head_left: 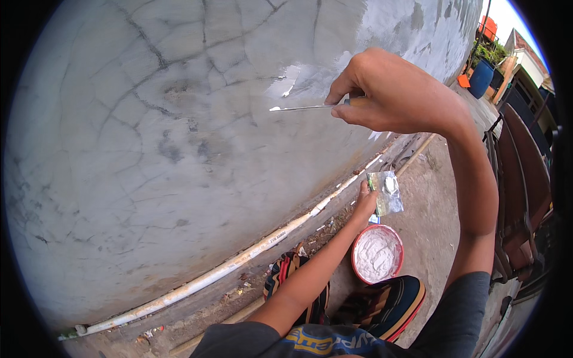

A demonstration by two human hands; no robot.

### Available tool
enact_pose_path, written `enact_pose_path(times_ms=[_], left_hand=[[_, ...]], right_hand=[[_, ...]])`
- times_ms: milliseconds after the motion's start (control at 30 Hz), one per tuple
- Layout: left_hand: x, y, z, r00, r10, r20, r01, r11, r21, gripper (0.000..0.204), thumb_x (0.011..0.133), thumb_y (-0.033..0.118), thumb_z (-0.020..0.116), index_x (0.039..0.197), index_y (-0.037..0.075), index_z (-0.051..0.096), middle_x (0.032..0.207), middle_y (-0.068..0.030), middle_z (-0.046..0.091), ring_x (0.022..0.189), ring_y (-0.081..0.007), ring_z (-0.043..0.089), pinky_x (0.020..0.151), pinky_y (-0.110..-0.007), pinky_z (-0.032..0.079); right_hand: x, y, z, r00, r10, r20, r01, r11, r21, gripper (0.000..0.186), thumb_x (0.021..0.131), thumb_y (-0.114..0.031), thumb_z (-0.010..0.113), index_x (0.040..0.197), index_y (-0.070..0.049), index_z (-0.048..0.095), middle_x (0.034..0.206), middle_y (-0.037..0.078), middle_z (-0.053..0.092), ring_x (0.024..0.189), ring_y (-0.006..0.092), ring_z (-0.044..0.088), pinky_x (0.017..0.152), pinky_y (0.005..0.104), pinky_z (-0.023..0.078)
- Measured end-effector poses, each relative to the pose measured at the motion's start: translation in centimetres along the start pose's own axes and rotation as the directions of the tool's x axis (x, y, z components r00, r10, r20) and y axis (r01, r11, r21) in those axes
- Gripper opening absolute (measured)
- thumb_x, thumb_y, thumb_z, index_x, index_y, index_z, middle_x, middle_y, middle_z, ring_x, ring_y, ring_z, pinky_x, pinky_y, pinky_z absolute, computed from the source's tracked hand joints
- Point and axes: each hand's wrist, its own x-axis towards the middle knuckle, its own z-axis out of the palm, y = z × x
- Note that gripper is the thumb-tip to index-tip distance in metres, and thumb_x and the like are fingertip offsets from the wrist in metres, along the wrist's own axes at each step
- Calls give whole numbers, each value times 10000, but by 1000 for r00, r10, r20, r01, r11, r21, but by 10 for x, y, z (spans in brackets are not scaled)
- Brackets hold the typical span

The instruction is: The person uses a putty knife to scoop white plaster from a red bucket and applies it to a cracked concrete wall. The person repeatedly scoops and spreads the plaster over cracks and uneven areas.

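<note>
A putty knife [304, 108] is gripped in the right hand [391, 92], whose fingers are curled tight around the wooden handle while the thin metal blade is pointed leftward, its tip held at or just off the wall [149, 137]; contact cannot be told for certain. A glossy white patch of filler [292, 80] is seen on the wall just above the blade. The wall is grey, cracked in many branching lines and marked with darker blotches. Lower down, the left hand [365, 203] is stretched toward the ground, and a small clear plastic bag [387, 192] is pinched between its fingertips. Just below that hand, a round red tub [378, 254] filled with white paste is set on the ground. Sandals with striped straps [382, 304] are worn on the feet beside the tub. A white pipe [239, 262] is laid along the foot of the wall. Farther off, at the upper right, a blue barrel [481, 77] is stood near a building.
</note>
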Motion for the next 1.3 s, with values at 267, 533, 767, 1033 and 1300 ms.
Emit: enact_pose_path(times_ms=[267, 533, 767, 1033, 1300], left_hand=[[3, 3, -12, 999, 36, 23, -35, 998, -45, 351, 960, 102, 431, 1298, 111, 338, 1121, -111, 537, 929, -175, 626, 713, -351, 569], [-6, 14, -6, 999, 7, 35, -5, 997, -76, 363, 964, 102, 425, 1316, 108, 336, 1126, -109, 541, 923, -181, 633, 722, -348, 575], [-12, 24, -13, 1000, 0, 5, 0, 997, -78, 402, 966, 106, 429, 1352, 110, 317, 1120, -114, 545, 925, -177, 635, 728, -351, 574], [-2, 10, -10, 998, 56, 19, -55, 997, -58, 375, 953, 88, 426, 1315, 100, 329, 1115, -124, 538, 912, -183, 634, 740, -350, 573], [-9, 18, -5, 998, 36, 43, -31, 993, -112, 374, 950, 83, 432, 1308, 98, 321, 1123, -129, 534, 921, -186, 634, 720, -361, 579]], right_hand=[[25, -6, -23, 1000, 13, 13, -9, 968, -250, 190, 797, -95, 652, 848, 78, 711, 647, 200, 639, 554, 298, 612, 613, 354, 497], [10, -20, -65, 975, 217, -41, -221, 956, -194, 199, 834, -103, 624, 818, 84, 690, 544, 135, 561, 452, 194, 527, 482, 311, 429], [0, -38, -18, 999, -10, 36, 21, 947, -319, 121, 810, -55, 652, 813, 48, 715, 658, 220, 619, 642, 357, 622, 627, 391, 494], [14, -27, -25, 991, 21, -135, -75, 910, -408, 135, 830, -71, 646, 831, 49, 710, 705, 222, 630, 678, 391, 609, 670, 405, 494], [-12, -21, -29, 987, 29, -157, -62, 976, -209, 150, 747, -55, 596, 734, 80, 660, 680, 260, 585, 675, 421, 601, 668, 433, 493]])
